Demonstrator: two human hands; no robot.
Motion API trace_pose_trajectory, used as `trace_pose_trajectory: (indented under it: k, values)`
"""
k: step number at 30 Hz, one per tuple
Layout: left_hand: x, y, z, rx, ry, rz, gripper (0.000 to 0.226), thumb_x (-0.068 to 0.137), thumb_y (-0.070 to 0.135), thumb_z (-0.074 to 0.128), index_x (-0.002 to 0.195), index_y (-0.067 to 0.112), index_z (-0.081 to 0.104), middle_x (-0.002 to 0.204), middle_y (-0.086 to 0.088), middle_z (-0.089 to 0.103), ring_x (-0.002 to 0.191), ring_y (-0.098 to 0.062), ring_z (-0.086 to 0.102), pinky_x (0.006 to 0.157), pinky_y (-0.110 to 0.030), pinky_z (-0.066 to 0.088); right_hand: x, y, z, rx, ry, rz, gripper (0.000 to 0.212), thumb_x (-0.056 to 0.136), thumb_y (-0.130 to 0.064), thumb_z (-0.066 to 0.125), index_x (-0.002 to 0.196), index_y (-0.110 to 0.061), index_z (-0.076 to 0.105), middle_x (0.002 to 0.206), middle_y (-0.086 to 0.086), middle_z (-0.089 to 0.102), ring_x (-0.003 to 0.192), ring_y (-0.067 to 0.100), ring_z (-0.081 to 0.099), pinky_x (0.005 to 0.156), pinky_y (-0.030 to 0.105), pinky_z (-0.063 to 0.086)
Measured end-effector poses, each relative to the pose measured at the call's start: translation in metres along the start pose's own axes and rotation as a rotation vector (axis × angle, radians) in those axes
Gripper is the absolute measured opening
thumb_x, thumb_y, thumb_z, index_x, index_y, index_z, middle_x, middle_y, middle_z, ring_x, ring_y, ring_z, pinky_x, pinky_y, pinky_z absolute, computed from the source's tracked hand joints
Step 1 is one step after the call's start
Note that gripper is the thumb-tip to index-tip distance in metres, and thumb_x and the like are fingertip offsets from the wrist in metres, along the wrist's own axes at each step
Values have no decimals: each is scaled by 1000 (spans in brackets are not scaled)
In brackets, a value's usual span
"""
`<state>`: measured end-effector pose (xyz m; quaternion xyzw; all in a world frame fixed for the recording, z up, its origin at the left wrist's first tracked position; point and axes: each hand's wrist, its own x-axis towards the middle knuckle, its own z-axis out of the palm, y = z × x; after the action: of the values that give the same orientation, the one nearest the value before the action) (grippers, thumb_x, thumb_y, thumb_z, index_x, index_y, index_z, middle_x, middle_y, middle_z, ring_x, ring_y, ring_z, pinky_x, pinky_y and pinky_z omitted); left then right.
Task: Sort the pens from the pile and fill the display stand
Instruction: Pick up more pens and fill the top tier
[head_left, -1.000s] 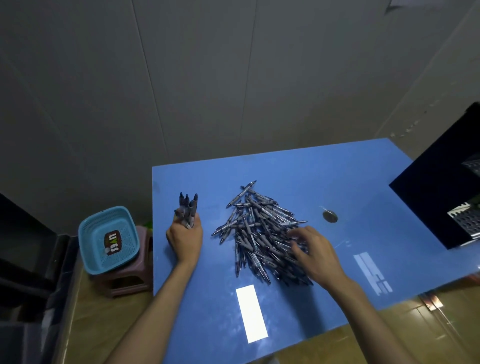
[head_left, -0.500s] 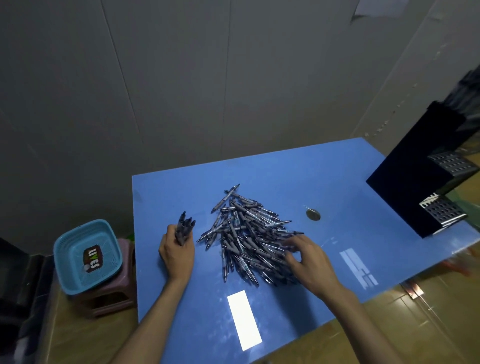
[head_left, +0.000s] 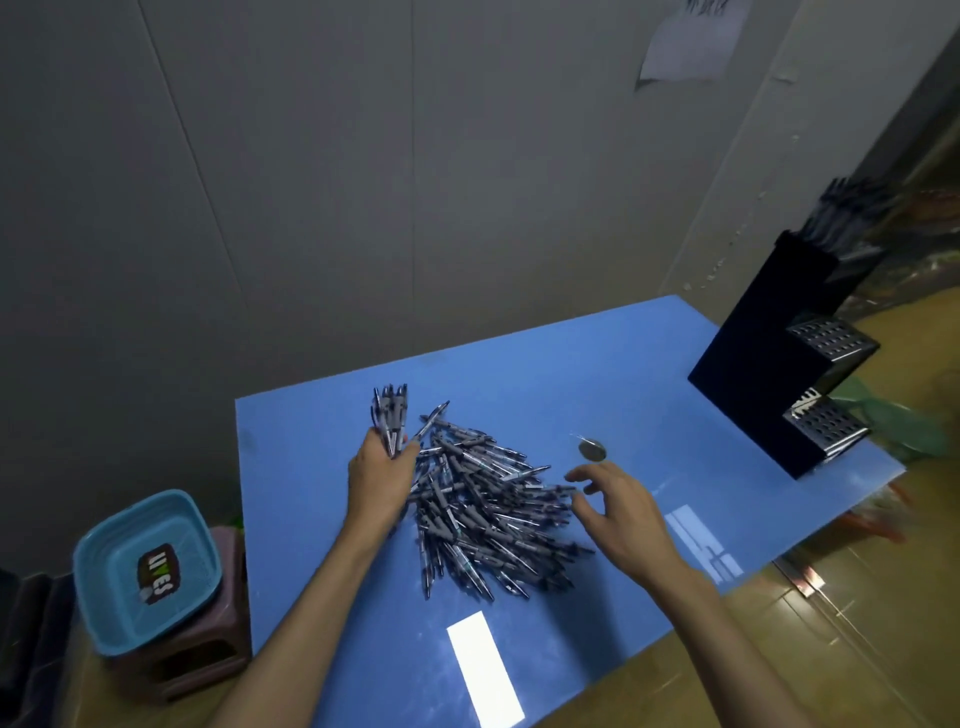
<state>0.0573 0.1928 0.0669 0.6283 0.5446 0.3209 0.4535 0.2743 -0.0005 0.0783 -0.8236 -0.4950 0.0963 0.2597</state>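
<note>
A pile of several grey pens (head_left: 483, 499) lies in the middle of the blue table (head_left: 613, 384). My left hand (head_left: 379, 480) grips a bunch of pens (head_left: 390, 415) that stands upright at the pile's left edge. My right hand (head_left: 618, 506) hovers just right of the pile, fingers spread and loosely bent, holding nothing. The black stepped display stand (head_left: 769, 374) stands at the table's right end. Its two lower perforated tiers show no pens, and blurred pens (head_left: 847, 213) stick out of its top tier.
A small round metal piece (head_left: 592, 449) lies on the table between the pile and the stand. A blue plastic basket (head_left: 143, 571) sits on a pink stool (head_left: 208, 654) left of the table. A grey wall stands behind the table, and a paper sheet (head_left: 691, 39) hangs on it.
My left hand has moved right to the pile's edge with its bunch of pens. My right hand has lifted off the pile and drawn to the right. The view has swung towards the stand.
</note>
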Motion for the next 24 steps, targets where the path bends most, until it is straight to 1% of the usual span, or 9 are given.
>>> trace_pose_trajectory:
  k: [2, 4, 7, 9, 11, 15, 19, 22, 24]
  values:
    - [-2, 22, 14, -145, -153, -24, 9, 101, 23, 60, 95, 17, 60, 74, 0, 61, 56, -13, 51, 50, -26, 37, 1, 4, -13, 17, 42, 13, 17, 93, -22, 62, 110, -25, 67, 112, -9, 63, 98, 11, 62, 83, 32, 46]
    - [-7, 40, 30, -276, -293, -38, 6, 103, 24, 57, 102, 19, 62, 70, -2, 59, 48, -13, 44, 45, -25, 34, 1, 13, -28, 34, 75, 24, 18, 93, -21, 63, 110, -27, 66, 112, -13, 61, 97, 10, 61, 83, 32, 46]
    - [-18, 62, 54, -254, -425, 29, 12, 103, 31, 56, 110, 23, 63, 65, 1, 57, 45, -11, 41, 42, -25, 34, -1, 33, -49, 55, 117, 49, 19, 94, -22, 62, 111, -29, 65, 108, -16, 60, 97, 8, 60, 80, 28, 42]
    - [-30, 76, 74, -243, -485, 60, 21, 102, 35, 58, 109, 16, 63, 63, 1, 55, 44, -10, 38, 41, -23, 31, -5, 49, -64, 61, 141, 66, 18, 93, -22, 62, 110, -28, 66, 109, -15, 61, 97, 8, 61, 81, 29, 45]
    - [-42, 87, 96, -224, -514, 67, 23, 103, 34, 58, 102, 11, 59, 63, 1, 53, 43, -10, 36, 41, -23, 29, -11, 68, -79, 65, 167, 74, 18, 93, -23, 62, 109, -29, 66, 110, -14, 62, 97, 8, 62, 84, 32, 48]
    - [-72, 110, 147, -209, -542, 51, 19, 102, 31, 59, 96, 14, 56, 65, -2, 54, 44, -13, 36, 44, -26, 29, -27, 111, -116, 66, 203, 89, 18, 94, -23, 61, 110, -28, 66, 110, -14, 62, 97, 7, 61, 82, 28, 47]
    - [-108, 136, 200, -241, -562, 18, 19, 102, 26, 59, 90, 14, 52, 68, -3, 54, 42, -11, 32, 41, -21, 24, -43, 157, -157, 77, 238, 96, 18, 95, -24, 60, 111, -28, 66, 111, -15, 62, 97, 6, 61, 82, 33, 50]
    - [-137, 157, 240, -301, -569, 9, 17, 102, 21, 58, 100, 4, 56, 73, -3, 54, 41, -11, 33, 42, -20, 22, -50, 195, -190, 73, 241, 88, 19, 95, -25, 59, 113, -28, 66, 112, -16, 62, 98, 6, 61, 83, 33, 51]
    - [-156, 173, 265, -332, -554, 11, 24, 101, 20, 60, 109, -3, 58, 74, -2, 55, 42, -12, 35, 41, -20, 23, -53, 219, -212, 65, 241, 69, 20, 96, -26, 59, 114, -27, 66, 111, -14, 62, 98, 6, 60, 83, 35, 52]
